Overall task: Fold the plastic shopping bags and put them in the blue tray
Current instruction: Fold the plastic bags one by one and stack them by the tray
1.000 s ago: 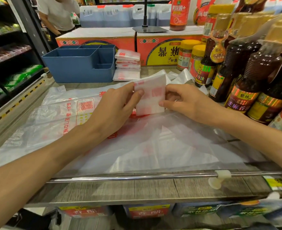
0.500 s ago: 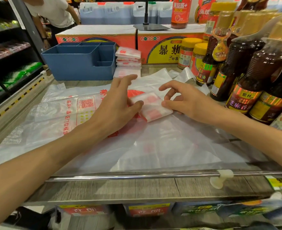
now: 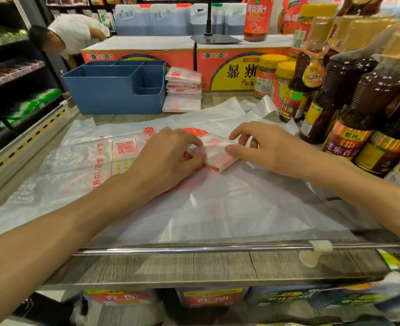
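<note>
Left hand [image 3: 168, 156] curls over the folded bag [image 3: 216, 155], gripping its nine o'clock edge; right hand [image 3: 262, 147] pinches its three o'clock edge.

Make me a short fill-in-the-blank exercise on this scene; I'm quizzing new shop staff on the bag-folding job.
1. Both hands, left and right, press on a folded ____ bag.
2. The tray behind the hands is coloured ____.
3. The stack of folded bags sits ____ the tray, not in it.
4. The caps on the two jars are ____.

Missing words: plastic; blue; beside; yellow
</note>
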